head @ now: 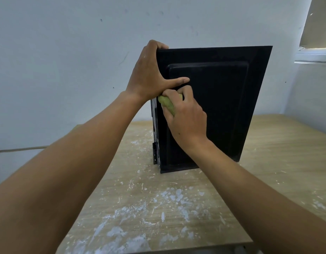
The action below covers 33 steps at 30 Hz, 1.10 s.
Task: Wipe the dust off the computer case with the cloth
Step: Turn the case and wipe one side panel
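Holds the computer case (222, 107) upright on the table (277, 162) at the centre of the frame, with its broad black side panel turned toward the camera and its long axis running top to bottom. Steadies it with the left hand (149, 74) at the upper left corner of the panel, with fingers curled over the top edge and thumb laid straight across the face, pointing right. Grips a bunched green cloth (166, 104) in the right hand (184, 116), with fingers closed round it, and presses it against the panel just below that thumb, close to the left edge and in the upper half. Cannot tell whether the knuckles touch the thumb or only lie just beside it. Puts both hands at the left side of the case, then, with nearly the whole panel spreading away to the right of the cloth and down toward the table. Makes the right hand the working one and the nearer to the unwiped area, by this reading, and the left a brace only. Calls most likely for strokes rightward across the panel or downward along its height, away from the bracing thumb, with room to spare either way. Cannot judge on so dark a surface how much dust remains
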Each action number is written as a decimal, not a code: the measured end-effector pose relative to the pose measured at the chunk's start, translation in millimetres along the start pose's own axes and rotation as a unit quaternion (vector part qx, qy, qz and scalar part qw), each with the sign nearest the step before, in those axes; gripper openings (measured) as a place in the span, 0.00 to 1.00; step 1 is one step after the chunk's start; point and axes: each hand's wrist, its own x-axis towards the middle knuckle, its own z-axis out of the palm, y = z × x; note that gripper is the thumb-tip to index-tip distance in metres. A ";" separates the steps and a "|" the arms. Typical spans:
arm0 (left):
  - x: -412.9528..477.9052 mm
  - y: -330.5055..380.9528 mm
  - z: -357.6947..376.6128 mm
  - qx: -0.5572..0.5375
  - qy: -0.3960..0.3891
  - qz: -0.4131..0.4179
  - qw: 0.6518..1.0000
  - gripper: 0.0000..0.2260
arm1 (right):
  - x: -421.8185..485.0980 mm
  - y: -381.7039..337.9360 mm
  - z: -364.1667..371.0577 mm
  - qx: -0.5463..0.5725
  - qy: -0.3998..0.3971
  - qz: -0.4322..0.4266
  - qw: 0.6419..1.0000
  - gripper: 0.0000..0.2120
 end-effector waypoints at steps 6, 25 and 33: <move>0.5 0.8 -1.0 0.003 -0.006 -0.003 1.000 0.41 | -36.1 14.7 11.4 -0.050 -0.051 -0.060 0.996 0.05; 0.4 2.6 -2.2 0.017 -0.011 -0.013 1.000 0.41 | -149.9 37.8 34.6 -0.148 -0.331 -0.090 0.928 0.26; 0.1 2.6 -1.9 0.012 -0.015 -0.020 1.000 0.40 | -126.2 25.7 27.4 -0.046 -0.222 -0.033 0.973 0.24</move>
